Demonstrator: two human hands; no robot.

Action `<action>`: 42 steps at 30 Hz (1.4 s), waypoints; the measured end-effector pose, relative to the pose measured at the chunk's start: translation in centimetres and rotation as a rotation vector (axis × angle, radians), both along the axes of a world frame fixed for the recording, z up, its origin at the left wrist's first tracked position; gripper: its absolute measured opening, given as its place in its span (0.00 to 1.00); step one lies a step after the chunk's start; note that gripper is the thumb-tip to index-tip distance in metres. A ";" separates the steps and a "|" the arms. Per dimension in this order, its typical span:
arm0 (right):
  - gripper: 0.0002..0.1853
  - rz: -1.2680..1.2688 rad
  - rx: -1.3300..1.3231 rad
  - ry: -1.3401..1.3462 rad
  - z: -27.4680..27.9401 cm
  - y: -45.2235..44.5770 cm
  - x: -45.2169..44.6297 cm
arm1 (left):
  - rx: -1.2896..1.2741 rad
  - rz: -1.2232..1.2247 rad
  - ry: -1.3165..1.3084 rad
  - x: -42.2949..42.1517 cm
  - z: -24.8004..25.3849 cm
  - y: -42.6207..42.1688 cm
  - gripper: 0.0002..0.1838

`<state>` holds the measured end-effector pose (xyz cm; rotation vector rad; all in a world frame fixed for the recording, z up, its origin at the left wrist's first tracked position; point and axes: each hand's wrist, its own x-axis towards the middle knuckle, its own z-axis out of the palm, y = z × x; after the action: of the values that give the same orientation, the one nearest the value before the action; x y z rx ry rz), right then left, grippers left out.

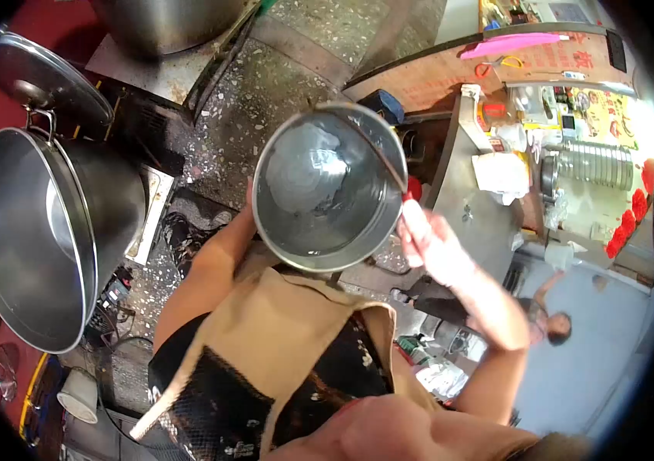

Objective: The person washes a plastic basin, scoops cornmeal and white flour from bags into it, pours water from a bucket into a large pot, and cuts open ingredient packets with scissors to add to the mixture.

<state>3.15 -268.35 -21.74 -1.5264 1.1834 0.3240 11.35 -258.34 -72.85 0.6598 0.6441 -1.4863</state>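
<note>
A round metal bucket is tilted in front of me, its wide mouth facing up toward the camera. Clear liquid, probably water, shines inside it. A thin bail handle crosses the upper right of the mouth and has a red grip at the right rim. My right hand is closed around that grip, thumb toward the rim. On the other side, my left hand is against the outside of the bucket's left wall; its fingers are hidden behind the metal.
A large steel pot with a raised hinged lid stands at left. Another big pot is at top left. A metal counter with papers runs along the right. Scissors lie on a board. A person is at far right.
</note>
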 end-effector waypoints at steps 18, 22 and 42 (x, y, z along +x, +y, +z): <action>0.11 1.448 -0.747 -0.043 17.0 -8.7 17.5 | 0.053 0.497 -0.164 7.4 20.6 -6.0 0.35; 0.17 1.349 -0.736 -0.113 22.1 -8.4 21.9 | 0.183 0.638 -0.422 11.2 29.0 -3.7 0.33; 0.19 1.917 -0.690 -0.599 23.7 -13.9 57.6 | 1.156 1.254 -0.764 12.0 48.1 -4.8 0.31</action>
<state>60.70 -282.24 1.93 -2.6630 -1.0745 0.6044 23.37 -263.12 -24.71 1.2406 0.9811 0.4357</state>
